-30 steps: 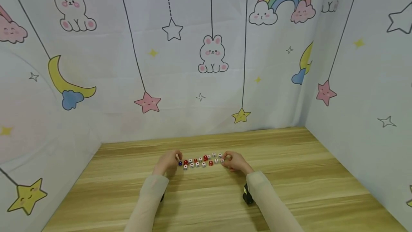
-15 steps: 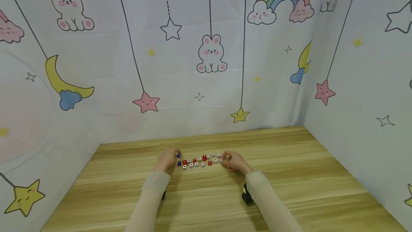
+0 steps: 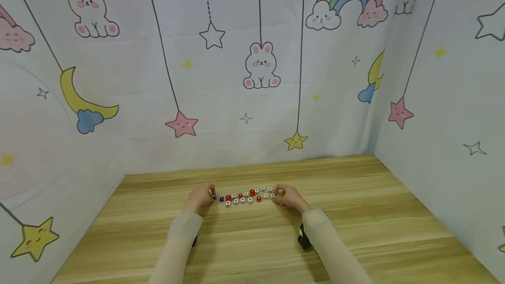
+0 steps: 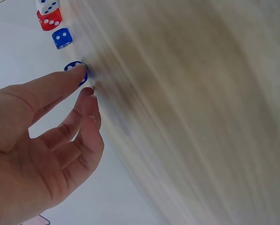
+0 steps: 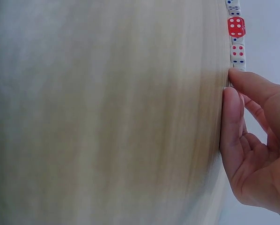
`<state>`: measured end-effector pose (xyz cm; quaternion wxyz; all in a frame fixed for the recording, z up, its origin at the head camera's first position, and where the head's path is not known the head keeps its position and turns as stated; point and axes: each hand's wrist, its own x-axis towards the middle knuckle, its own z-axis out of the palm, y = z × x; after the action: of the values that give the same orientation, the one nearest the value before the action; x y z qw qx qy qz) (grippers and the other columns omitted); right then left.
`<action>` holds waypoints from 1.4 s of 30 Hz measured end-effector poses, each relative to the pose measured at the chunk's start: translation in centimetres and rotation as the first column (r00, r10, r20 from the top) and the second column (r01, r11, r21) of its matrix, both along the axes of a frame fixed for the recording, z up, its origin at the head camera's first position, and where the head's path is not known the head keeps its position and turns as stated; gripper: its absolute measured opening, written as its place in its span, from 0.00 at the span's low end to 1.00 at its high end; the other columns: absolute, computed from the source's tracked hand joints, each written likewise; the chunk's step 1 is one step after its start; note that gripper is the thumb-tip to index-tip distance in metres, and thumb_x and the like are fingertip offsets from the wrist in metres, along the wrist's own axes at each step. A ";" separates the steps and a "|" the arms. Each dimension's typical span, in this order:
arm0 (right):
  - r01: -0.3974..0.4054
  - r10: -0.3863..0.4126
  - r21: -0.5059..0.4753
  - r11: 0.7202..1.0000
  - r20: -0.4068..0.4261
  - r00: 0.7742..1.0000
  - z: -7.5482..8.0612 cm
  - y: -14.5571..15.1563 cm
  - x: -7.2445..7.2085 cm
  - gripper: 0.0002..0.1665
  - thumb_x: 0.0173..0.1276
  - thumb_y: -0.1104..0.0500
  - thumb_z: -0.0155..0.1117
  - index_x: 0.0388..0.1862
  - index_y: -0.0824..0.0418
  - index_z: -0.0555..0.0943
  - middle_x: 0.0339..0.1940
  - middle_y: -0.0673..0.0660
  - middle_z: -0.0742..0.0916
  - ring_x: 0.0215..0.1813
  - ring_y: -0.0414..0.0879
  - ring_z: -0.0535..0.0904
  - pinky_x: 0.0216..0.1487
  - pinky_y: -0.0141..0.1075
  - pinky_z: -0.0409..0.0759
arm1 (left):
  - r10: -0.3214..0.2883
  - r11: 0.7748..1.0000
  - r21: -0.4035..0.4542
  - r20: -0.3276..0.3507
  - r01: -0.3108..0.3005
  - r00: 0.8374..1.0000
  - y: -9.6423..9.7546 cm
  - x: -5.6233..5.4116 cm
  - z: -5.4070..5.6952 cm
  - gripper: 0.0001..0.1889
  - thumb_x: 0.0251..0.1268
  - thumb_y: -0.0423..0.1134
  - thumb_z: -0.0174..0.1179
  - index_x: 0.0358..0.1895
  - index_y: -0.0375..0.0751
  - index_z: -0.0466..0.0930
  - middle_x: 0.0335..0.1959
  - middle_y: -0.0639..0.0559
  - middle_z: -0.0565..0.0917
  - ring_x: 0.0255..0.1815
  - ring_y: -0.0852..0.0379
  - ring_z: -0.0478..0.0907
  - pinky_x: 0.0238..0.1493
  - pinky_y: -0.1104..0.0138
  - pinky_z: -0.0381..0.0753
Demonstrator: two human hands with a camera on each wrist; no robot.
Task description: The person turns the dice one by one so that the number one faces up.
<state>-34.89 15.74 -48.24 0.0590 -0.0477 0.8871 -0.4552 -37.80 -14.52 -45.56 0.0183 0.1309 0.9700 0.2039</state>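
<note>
On the table, two uneven rows of small dice stretch between my hands: white dice (image 3: 242, 201), red dice (image 3: 252, 193) and a blue die (image 3: 222, 199) at the left end. My left hand (image 3: 200, 197) pinches another, dark blue die (image 3: 214, 197) just left of that one. In the left wrist view the thumb covers part of this pinched blue die (image 4: 76, 68), with the other fingers curled behind. My right hand (image 3: 289, 197) has thumb and finger at a white die (image 3: 272, 196) at the right end of the front row, mostly hidden by the fingers in the right wrist view.
The wooden table (image 3: 252, 249) meets a white cloth backdrop (image 3: 221, 100) with printed rabbits, stars and a rainbow at the back and both sides. A black device (image 3: 303, 236) sits at the right wrist.
My left hand brought a blue die in behind the row's left end, then moved it left and toward me, down beside the other blue die. The right hand stays in place.
</note>
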 end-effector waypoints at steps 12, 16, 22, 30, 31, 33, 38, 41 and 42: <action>0.004 -0.004 -0.006 1.000 -0.013 1.000 -0.1 0.0 0.0 0.08 0.56 0.62 0.64 0.35 0.61 0.76 0.13 0.49 0.69 0.13 0.38 0.65 0.15 0.27 0.68 | -0.003 1.000 0.014 -0.001 0.004 1.000 0.1 -0.3 -0.1 0.09 0.44 0.25 0.57 0.29 0.41 0.75 0.26 0.50 0.77 0.26 0.55 0.70 0.24 0.65 0.65; 0.007 -0.007 -0.005 1.000 -0.005 1.000 -0.1 0.0 0.1 0.09 0.55 0.62 0.64 0.35 0.61 0.76 0.13 0.49 0.69 0.12 0.38 0.65 0.15 0.26 0.68 | -0.015 1.000 0.024 0.013 0.015 1.000 0.2 -0.1 -0.2 0.08 0.44 0.25 0.59 0.29 0.41 0.75 0.26 0.49 0.78 0.26 0.55 0.71 0.24 0.65 0.66; 0.015 -0.015 0.004 1.000 -0.003 1.000 0.0 -0.1 0.2 0.09 0.55 0.61 0.64 0.35 0.60 0.76 0.14 0.49 0.69 0.13 0.38 0.65 0.15 0.27 0.68 | -0.025 0.999 0.048 0.021 0.024 0.999 0.3 0.0 -0.2 0.08 0.45 0.27 0.61 0.29 0.41 0.75 0.26 0.49 0.78 0.26 0.56 0.71 0.24 0.67 0.66; 0.000 0.000 0.001 1.000 0.003 1.000 0.0 0.1 -0.1 0.09 0.56 0.61 0.63 0.36 0.60 0.76 0.13 0.49 0.68 0.13 0.38 0.65 0.15 0.27 0.68 | -0.040 0.996 0.085 0.047 0.036 0.998 0.2 0.3 0.0 0.08 0.43 0.27 0.63 0.28 0.40 0.76 0.26 0.49 0.79 0.25 0.56 0.71 0.23 0.67 0.66; 0.001 -0.001 0.002 1.000 0.004 1.000 0.0 0.1 -0.1 0.09 0.56 0.61 0.63 0.36 0.60 0.76 0.13 0.49 0.68 0.13 0.38 0.65 0.16 0.27 0.68 | -0.045 0.995 0.094 0.062 0.039 0.997 0.1 0.4 0.1 0.08 0.43 0.28 0.64 0.27 0.40 0.76 0.27 0.48 0.79 0.25 0.56 0.71 0.24 0.67 0.67; 0.001 -0.001 0.003 1.000 -0.001 1.000 0.0 0.1 0.0 0.09 0.56 0.61 0.64 0.36 0.60 0.76 0.13 0.49 0.68 0.13 0.38 0.65 0.16 0.27 0.68 | -0.066 0.991 0.124 0.093 0.054 0.993 0.0 0.6 0.3 0.08 0.43 0.29 0.66 0.27 0.38 0.76 0.28 0.47 0.79 0.25 0.57 0.72 0.24 0.67 0.69; -0.001 0.001 0.002 1.000 -0.003 1.000 0.1 0.0 0.0 0.09 0.56 0.61 0.64 0.36 0.60 0.76 0.13 0.49 0.68 0.13 0.38 0.65 0.16 0.27 0.69 | -0.126 0.975 0.201 0.172 0.090 0.977 -0.4 0.8 0.6 0.04 0.51 0.30 0.62 0.29 0.32 0.77 0.28 0.44 0.81 0.20 0.57 0.73 0.22 0.69 0.73; -0.004 0.004 -0.004 1.000 -0.005 1.000 0.2 0.0 0.1 0.09 0.56 0.61 0.63 0.36 0.61 0.76 0.13 0.49 0.68 0.13 0.38 0.65 0.15 0.27 0.69 | -0.132 0.973 0.212 0.197 0.089 0.972 -0.6 0.9 0.7 0.04 0.56 0.30 0.58 0.31 0.31 0.78 0.27 0.44 0.81 0.19 0.57 0.73 0.19 0.69 0.72; -0.007 0.007 -0.007 1.000 -0.006 1.000 0.2 0.0 0.1 0.09 0.56 0.62 0.63 0.36 0.61 0.76 0.13 0.49 0.68 0.12 0.38 0.64 0.15 0.27 0.69 | -0.125 0.974 0.214 0.203 0.081 0.971 -0.6 0.9 0.7 0.04 0.56 0.31 0.57 0.31 0.32 0.78 0.27 0.45 0.81 0.18 0.57 0.73 0.19 0.68 0.72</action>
<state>-34.81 15.75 -48.06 0.0577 -0.0524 0.8856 -0.4578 -36.92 -15.17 -44.84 0.1201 0.1598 0.9282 0.3139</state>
